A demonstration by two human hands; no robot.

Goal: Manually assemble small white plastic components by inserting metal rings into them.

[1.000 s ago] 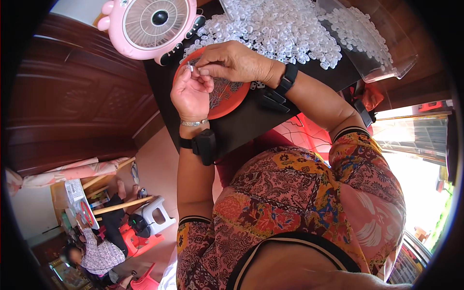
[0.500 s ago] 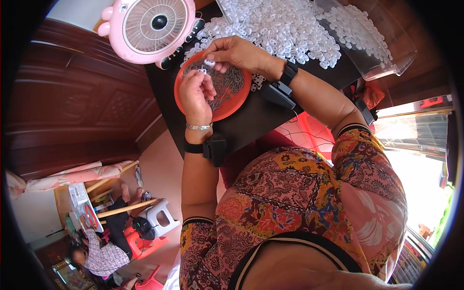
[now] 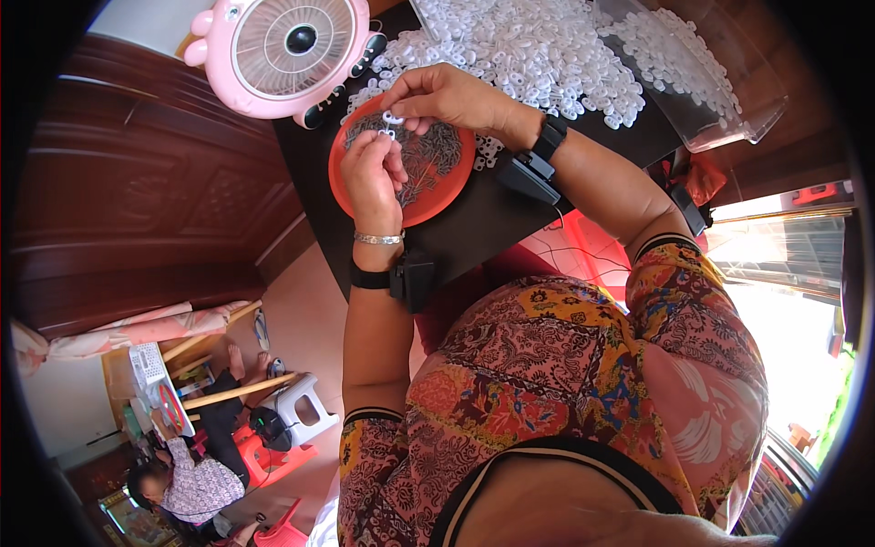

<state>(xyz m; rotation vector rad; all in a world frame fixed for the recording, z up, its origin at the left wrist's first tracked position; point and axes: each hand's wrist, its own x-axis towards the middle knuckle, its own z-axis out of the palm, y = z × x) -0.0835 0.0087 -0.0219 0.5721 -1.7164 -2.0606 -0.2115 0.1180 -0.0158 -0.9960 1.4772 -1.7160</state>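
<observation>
Over an orange bowl (image 3: 341,198) of thin grey metal pieces (image 3: 424,173), my two hands are close together. My left hand (image 3: 371,178) is closed, with a small white plastic piece (image 3: 386,134) pinched at the fingertips. Just above it, my right hand (image 3: 448,98) pinches a white oval plastic piece (image 3: 392,118) between thumb and forefinger. The two pieces are nearly in line; whether they touch or are joined is too small to tell. A large heap of similar white plastic pieces (image 3: 538,55) spreads on the dark table behind my right hand.
A pink animal-shaped fan (image 3: 211,55) stands at the table's far left. A clear plastic bin (image 3: 729,137) with more white pieces lies tipped at the far right. The black table (image 3: 474,223) ends near my body. A person (image 3: 196,483) sits at the lower left.
My left hand has shifted slightly right, bringing its white piece beneath the one in my right hand. My right hand has barely moved. The person at lower left has shifted posture.
</observation>
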